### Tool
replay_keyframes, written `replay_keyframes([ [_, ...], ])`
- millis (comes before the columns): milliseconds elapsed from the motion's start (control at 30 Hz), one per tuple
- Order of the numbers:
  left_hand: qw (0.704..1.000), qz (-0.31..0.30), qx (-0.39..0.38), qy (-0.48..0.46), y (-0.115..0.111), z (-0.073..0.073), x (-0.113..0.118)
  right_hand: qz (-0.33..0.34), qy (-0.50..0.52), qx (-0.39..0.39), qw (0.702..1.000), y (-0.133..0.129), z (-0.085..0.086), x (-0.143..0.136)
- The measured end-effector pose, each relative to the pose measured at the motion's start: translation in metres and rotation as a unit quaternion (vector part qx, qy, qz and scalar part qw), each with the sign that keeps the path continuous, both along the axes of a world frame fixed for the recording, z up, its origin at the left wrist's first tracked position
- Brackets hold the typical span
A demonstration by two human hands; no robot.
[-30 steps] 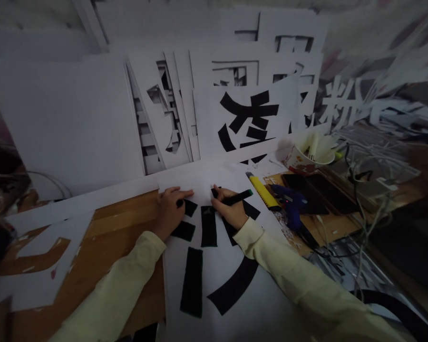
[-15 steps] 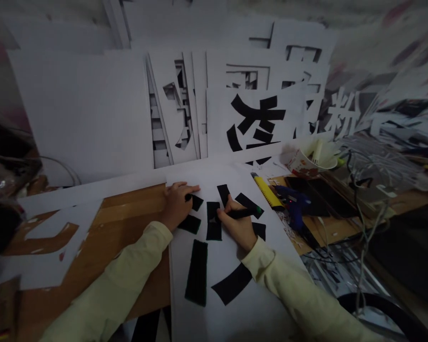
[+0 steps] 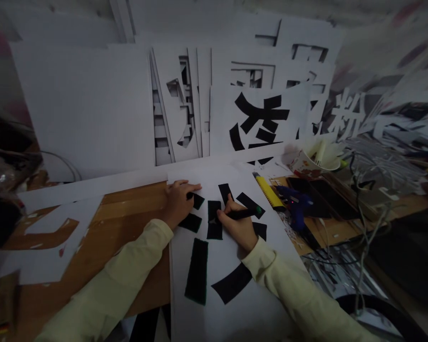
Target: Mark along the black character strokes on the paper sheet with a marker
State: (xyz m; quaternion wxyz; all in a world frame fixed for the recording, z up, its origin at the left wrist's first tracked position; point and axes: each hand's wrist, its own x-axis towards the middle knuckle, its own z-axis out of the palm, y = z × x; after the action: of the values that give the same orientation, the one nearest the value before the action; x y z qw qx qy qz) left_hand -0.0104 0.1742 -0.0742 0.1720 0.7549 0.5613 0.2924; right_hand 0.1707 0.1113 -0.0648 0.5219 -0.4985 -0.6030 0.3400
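My right hand [image 3: 237, 223] is closed around a black marker pen [image 3: 248, 213] with a green end. Its writing end is by the black upright piece [image 3: 214, 221] near the middle of the white board [image 3: 228, 256]. My left hand [image 3: 179, 202] lies on the board's upper left, fingers stretched out, beside short black strips [image 3: 190, 223]. Lower on the board are a long black bar [image 3: 196, 271] with a green edge and a curved black strip [image 3: 232, 283]. More black strips [image 3: 250, 204] lie around my right hand, which partly hides them.
At right are a yellow utility knife [image 3: 268, 191], a blue glue gun [image 3: 295, 204], a paper cup [image 3: 312, 164] and tangled cables. Cut-out white boards [image 3: 178, 104] lean along the back. A white sheet with cut shapes [image 3: 46, 266] lies on the wooden table [image 3: 135, 204] at left.
The view has shifted slightly, so the background sits a little further right. Both hands keep nearly the same places on the board, and the marker pen stays in my right hand.
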Motion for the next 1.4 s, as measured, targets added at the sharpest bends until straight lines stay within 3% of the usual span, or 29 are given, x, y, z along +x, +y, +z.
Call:
replay_keyframes([
  [900, 1.000, -0.001, 0.004, -0.005, -0.0012, 0.0024, 0.0011, 0.129, -0.033, -0.006, 0.991, -0.0035, 0.0020, 0.0022],
  [1267, 1.000, 0.005, 0.002, 0.002, -0.0014, 0.0047, 0.0016, 0.118, -0.016, -0.013, 0.993, -0.0039, 0.0042, 0.0008],
  [1400, 1.000, 0.001, -0.001, 0.005, -0.0024, 0.0059, 0.0012, 0.055, 0.027, -0.006, 0.998, -0.0022, 0.0020, -0.0001],
])
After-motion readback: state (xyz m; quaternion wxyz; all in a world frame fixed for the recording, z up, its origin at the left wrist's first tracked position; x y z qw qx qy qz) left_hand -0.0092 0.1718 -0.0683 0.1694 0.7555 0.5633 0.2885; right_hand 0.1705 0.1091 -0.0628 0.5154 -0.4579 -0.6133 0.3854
